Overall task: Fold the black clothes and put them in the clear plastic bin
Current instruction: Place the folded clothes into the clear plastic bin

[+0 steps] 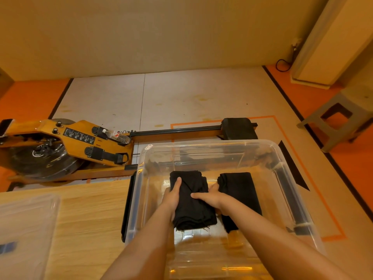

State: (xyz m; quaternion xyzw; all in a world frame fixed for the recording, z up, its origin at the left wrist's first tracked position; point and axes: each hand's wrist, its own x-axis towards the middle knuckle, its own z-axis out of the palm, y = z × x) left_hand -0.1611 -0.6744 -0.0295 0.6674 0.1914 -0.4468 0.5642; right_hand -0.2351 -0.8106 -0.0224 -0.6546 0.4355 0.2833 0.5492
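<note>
Gripping one folded black garment (191,207) from both sides, left hand (172,199) and right hand (212,198) hold it inside the clear bin (212,142). Second folded garment (240,190) lies at its 3 o'clock. The bin sits on a wooden table (90,219), with a rowing machine (70,144) at 10 o'clock.

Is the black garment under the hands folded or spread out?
Folded: the black garment is a compact layered rectangle inside the clear plastic bin, gripped by the left hand and right hand.

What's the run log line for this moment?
folded black cloth: inside clear bin | left hand: grips it | right hand: grips it | second cloth: beside, in bin
</note>
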